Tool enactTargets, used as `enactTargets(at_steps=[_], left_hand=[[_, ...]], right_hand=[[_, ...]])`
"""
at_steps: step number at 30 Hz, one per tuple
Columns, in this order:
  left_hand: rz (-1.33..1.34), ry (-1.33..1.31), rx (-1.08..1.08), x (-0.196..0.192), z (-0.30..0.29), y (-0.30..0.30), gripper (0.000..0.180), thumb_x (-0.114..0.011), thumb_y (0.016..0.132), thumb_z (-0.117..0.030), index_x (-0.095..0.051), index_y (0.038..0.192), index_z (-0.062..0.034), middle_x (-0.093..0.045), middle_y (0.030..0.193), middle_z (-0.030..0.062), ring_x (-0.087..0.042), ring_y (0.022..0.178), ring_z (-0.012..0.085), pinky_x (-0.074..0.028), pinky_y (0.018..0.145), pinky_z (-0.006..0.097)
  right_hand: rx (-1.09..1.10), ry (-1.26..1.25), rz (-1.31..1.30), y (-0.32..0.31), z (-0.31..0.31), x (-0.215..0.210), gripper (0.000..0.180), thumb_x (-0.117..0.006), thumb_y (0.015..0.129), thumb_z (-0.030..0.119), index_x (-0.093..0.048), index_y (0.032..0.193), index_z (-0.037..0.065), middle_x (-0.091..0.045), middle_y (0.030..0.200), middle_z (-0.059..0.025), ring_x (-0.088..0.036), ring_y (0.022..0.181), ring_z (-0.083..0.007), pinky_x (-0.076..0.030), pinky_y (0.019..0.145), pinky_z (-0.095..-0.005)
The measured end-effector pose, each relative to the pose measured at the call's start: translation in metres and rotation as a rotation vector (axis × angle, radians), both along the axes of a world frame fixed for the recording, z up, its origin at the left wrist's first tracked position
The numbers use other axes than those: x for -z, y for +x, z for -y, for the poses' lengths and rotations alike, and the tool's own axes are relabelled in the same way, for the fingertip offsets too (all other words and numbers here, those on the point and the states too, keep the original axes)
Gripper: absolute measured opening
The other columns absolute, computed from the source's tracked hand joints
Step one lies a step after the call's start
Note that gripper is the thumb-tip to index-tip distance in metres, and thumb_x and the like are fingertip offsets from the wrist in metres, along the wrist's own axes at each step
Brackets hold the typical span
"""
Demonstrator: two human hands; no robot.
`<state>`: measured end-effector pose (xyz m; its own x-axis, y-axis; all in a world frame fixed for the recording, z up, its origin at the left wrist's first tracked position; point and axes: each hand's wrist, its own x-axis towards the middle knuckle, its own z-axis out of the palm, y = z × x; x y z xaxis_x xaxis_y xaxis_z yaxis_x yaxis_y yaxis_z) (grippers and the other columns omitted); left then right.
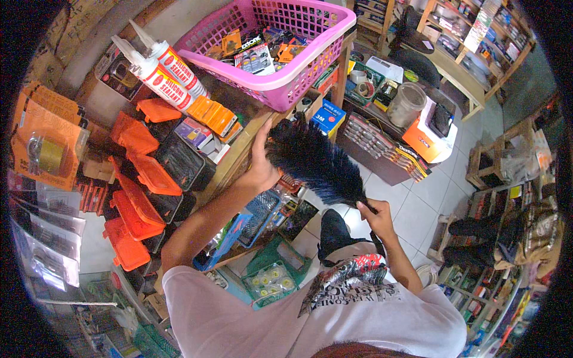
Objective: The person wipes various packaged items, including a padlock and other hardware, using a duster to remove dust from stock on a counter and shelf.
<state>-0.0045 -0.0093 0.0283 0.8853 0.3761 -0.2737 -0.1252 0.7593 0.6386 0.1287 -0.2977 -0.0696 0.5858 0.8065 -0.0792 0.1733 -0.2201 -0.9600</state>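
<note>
A dark, bushy feather duster (322, 164) stretches between my two hands, over the gap beside the shelf. My right hand (377, 218) is closed round its narrow near end, where the handle would be. At its far left end, my left hand (261, 161) is cupped against the bristles, with one digit stretched up along the edge. The dark fibres hide the other fingers of that hand. Just beyond the left hand stands a pink plastic basket (286, 89) full of small packaged goods.
Left of my left arm are black toolboxes with orange lids (137, 209), two sealant tubes (161, 71) and orange boxes (213, 116). Blue baskets (261, 218) sit below. A counter at right holds a clear jar (407, 104) and an orange-white box (427, 134). Tiled floor (427, 203) lies beyond.
</note>
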Motion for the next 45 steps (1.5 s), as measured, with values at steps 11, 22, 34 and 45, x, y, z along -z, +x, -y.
enactTargets(at_steps=[11,22,34,45], left_hand=[[-0.015,0.061,-0.006,0.002,0.001,0.0,0.055,-0.048,0.086,-0.052,-0.061,0.118,-0.0098,-0.064,0.117,0.0086,-0.059,0.109,0.026,-0.042,0.099,0.044],[0.064,-0.1,0.022,-0.001,0.003,0.001,0.059,-0.044,0.089,-0.058,-0.059,0.122,-0.0117,-0.06,0.124,0.0098,-0.055,0.117,0.0278,-0.037,0.106,0.045],[0.104,0.012,0.06,0.002,0.001,0.0,0.061,-0.035,0.093,-0.057,-0.051,0.133,-0.0135,-0.053,0.133,0.0092,-0.05,0.124,0.0267,-0.033,0.109,0.046],[0.219,0.128,0.101,-0.003,0.006,-0.001,0.054,-0.032,0.098,-0.047,-0.046,0.135,-0.0111,-0.054,0.131,0.0111,-0.05,0.123,0.025,-0.035,0.108,0.043]], right_hand=[[-0.01,-0.01,0.001,-0.003,0.001,0.0,0.033,-0.064,0.089,0.022,-0.059,0.065,-0.001,-0.057,0.055,-0.003,-0.052,0.053,-0.0092,-0.038,0.05,-0.0276],[0.0,0.009,0.01,-0.004,0.005,0.005,0.034,-0.064,0.089,0.022,-0.059,0.064,-0.001,-0.057,0.055,-0.0039,-0.052,0.052,-0.0101,-0.039,0.05,-0.0281],[-0.018,0.031,-0.018,-0.005,0.006,0.003,0.038,-0.063,0.09,0.021,-0.056,0.06,0.0,-0.056,0.054,-0.0029,-0.052,0.05,-0.0096,-0.039,0.048,-0.0278],[-0.031,0.046,-0.04,-0.007,0.005,0.003,0.038,-0.063,0.09,0.022,-0.056,0.06,0.0,-0.056,0.053,-0.0025,-0.051,0.05,-0.0093,-0.039,0.048,-0.0275]])
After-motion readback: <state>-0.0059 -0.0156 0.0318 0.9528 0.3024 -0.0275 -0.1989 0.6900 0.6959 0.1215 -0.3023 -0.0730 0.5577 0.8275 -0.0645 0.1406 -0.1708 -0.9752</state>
